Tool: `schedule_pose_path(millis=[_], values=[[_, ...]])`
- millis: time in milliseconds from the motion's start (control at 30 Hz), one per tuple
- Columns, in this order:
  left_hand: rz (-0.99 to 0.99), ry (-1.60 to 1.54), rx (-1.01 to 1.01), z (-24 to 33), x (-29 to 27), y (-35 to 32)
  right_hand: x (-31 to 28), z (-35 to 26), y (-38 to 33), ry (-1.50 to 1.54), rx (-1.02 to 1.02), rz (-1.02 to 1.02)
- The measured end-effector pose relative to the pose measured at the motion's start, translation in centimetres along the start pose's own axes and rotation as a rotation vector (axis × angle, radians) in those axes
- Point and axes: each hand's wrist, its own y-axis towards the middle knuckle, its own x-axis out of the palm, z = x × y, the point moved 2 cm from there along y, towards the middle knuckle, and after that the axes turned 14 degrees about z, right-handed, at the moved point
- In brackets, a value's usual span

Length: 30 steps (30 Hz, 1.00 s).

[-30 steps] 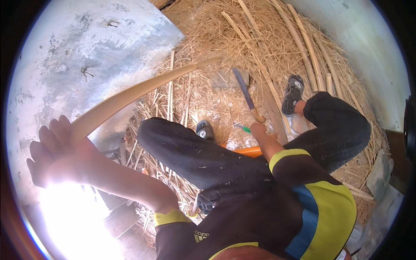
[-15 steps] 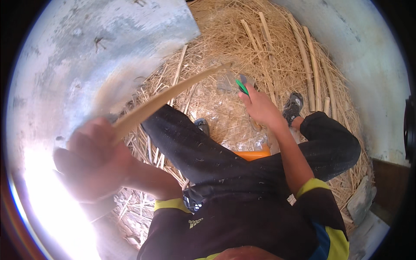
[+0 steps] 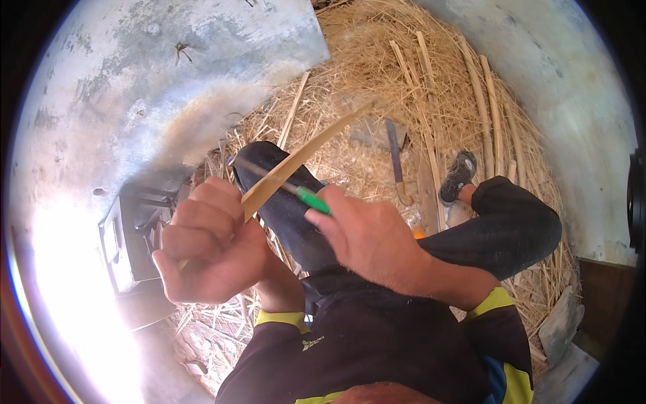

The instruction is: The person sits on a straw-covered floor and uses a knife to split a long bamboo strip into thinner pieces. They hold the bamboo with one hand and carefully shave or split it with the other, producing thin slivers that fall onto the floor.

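My left hand (image 3: 214, 252) is closed round the lower end of a long, flat, pale strip, apparently split bamboo (image 3: 303, 153). The strip slants up and away to the right, tapering toward its far tip. My right hand (image 3: 377, 242) grips a small knife by its green handle (image 3: 313, 200). The thin blade, blurred, crosses the strip just above my left fist; whether it bites into the strip I cannot tell. My right fingertips are partly hidden behind the back of the hand.
Straw and shavings (image 3: 356, 60) cover the floor. Beyond my right hand lies a dark-bladed tool (image 3: 393, 148) with a curved wooden handle. Several poles (image 3: 494, 111) lie at the far right. Pale walls (image 3: 222, 60) stand at both sides; a stone slab (image 3: 560, 315) rests at the right.
My right hand has come left and nearer with the knife, bringing its blade to the strip. My left hand has shifted right with the strip. The dark-bladed tool on the floor is now uncovered.
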Motion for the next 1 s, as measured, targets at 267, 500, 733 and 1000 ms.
schedule_pose_path(millis=[267, 500, 733, 1000], values=[[0.167, -0.004, -0.033, -0.1, 0.4, 0.0, 1.5, 1.8, 1.2, -0.083, -0.003, 0.084], [0.187, 0.019, -0.032, -0.3, 1.3, -0.6, 1.4, 3.3, 0.8, -0.308, -0.016, 0.136], [0.19, 0.08, -0.043, 0.0, 2.1, -0.9, 1.4, 2.7, -0.3, -0.107, 0.015, 0.113], [-0.022, 0.045, -0.072, -0.6, 1.5, 0.4, -0.5, 1.0, 0.0, -0.128, 0.018, 0.065]])
